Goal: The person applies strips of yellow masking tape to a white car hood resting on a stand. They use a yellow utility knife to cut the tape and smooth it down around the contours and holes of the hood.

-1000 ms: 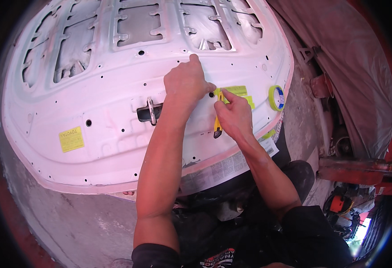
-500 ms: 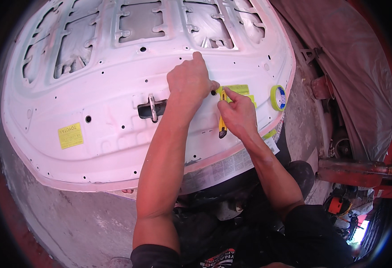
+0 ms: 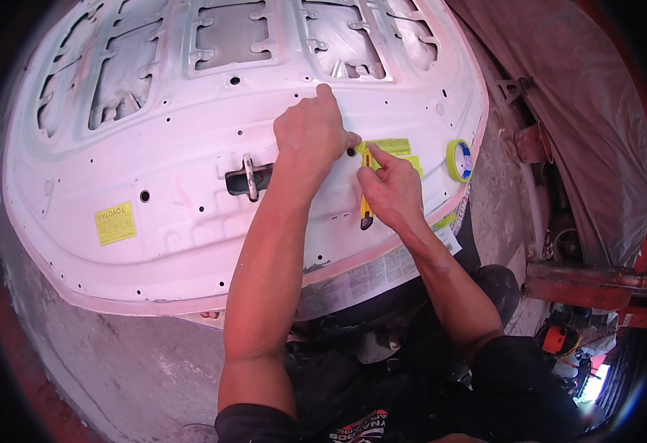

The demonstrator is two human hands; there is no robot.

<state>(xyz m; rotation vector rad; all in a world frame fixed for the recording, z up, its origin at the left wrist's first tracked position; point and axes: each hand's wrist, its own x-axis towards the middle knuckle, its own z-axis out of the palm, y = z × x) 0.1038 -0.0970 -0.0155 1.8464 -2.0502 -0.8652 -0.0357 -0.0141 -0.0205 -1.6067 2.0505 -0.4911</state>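
A white car hood panel point(image 3: 190, 173) lies with its ribbed inner side up. My right hand point(image 3: 393, 184) grips a yellow utility knife point(image 3: 366, 203), its dark end towards me and its other end at a strip of yellow-green masking tape point(image 3: 390, 146) on the panel. My left hand point(image 3: 310, 127) rests on the panel just left of the tape. Its index finger points away from me, its thumb reaches out to the tape's left end by a round hole, and the other fingers are partly hidden. It holds nothing that I can see.
A roll of yellow-green tape point(image 3: 458, 161) lies near the panel's right edge. A yellow label point(image 3: 116, 224) is on the left, beside a metal striker loop point(image 3: 251, 177). Newspaper point(image 3: 360, 284) hangs under the near edge. A grey cover point(image 3: 582, 111) drapes at the right.
Almost nothing differs. Both hands and the knife keep their places at the tape, with only a very slight shift of the whole view.
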